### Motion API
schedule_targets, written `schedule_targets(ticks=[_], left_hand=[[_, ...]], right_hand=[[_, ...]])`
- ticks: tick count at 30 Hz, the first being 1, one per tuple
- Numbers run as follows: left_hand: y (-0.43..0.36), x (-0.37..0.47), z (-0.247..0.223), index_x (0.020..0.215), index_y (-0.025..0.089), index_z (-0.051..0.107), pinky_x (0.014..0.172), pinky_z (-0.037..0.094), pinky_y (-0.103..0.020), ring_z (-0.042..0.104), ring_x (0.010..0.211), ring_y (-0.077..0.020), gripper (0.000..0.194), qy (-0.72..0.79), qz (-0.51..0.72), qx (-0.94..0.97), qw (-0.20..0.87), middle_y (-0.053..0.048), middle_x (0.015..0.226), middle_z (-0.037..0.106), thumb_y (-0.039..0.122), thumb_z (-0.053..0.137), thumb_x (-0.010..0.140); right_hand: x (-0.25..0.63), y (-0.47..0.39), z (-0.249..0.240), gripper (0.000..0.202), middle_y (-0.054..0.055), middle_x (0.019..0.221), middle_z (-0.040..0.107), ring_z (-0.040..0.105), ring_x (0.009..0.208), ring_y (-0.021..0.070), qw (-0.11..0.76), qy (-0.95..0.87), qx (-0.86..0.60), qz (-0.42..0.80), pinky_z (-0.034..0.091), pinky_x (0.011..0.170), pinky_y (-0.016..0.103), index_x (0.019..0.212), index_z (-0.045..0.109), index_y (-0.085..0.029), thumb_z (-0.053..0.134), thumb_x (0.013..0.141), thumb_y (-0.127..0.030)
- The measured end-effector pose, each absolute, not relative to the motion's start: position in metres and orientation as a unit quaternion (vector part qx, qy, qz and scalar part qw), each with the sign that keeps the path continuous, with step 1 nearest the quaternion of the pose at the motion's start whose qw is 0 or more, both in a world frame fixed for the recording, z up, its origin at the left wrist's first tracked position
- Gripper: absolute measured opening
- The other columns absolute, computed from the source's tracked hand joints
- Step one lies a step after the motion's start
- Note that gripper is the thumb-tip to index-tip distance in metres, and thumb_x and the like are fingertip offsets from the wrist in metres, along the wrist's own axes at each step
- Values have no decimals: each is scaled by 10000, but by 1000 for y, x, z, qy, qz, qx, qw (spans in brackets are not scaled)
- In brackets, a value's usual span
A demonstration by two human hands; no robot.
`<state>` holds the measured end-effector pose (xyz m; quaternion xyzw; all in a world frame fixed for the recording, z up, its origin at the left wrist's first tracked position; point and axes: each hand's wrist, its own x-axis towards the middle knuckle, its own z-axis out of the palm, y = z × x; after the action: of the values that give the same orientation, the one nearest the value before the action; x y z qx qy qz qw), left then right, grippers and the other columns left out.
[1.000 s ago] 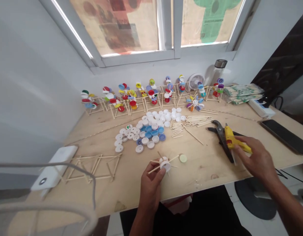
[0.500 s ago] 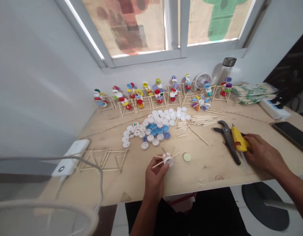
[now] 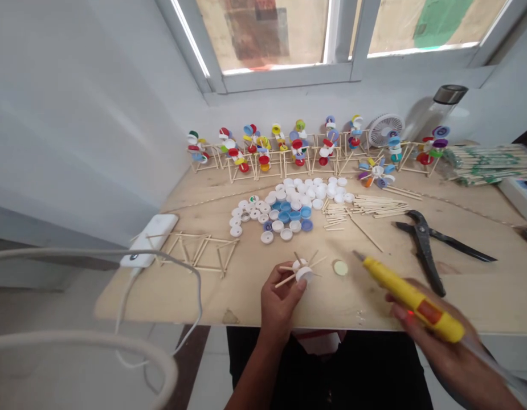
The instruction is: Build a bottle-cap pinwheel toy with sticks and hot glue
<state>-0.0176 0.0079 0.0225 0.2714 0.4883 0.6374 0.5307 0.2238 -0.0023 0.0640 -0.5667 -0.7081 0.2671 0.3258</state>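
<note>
Since a second ago we have lifted the glue gun off the pliers and swung it left, our right hand wrapped around its grip, nozzle aimed at the hub. Our left hand pinches the cap hub with its stick spokes just above the near table edge. We judge gluing is in hand; next the nozzle must meet a spoke joint precisely

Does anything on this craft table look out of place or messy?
One finished pinwheel lies flat on the table in front of the upright row. A small pale disc sits alone, away from the bottle cap pile. Otherwise it looks tidy.
</note>
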Motion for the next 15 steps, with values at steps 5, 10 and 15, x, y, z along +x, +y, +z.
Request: schedule_targets(ticks=[5,10,15], left_hand=[[3,-23,19,902,182,670,800,461,-264,637,855,-171,307,494,641,264,525,-42,888,710,267,789,633],[1,-26,17,914,188,668,837,457,-268,648,900,-174,309,484,651,225,540,-57,965,724,280,783,642],[2,-24,17,925,180,657,863,469,-320,662,917,-207,351,484,646,212,551,-69,954,730,260,795,614]], right_hand=[[182,-9,76,223,-1,836,631,613,714,151,245,-733,-508,381,496,645,252,1097,544,-256,454,907,-332],[184,-15,57,151,-4,757,634,623,669,164,276,-743,-522,316,490,568,250,937,602,-260,499,880,-354],[186,-21,42,180,1,735,662,648,700,187,308,-717,-554,290,516,571,262,904,644,-255,549,845,-396]])
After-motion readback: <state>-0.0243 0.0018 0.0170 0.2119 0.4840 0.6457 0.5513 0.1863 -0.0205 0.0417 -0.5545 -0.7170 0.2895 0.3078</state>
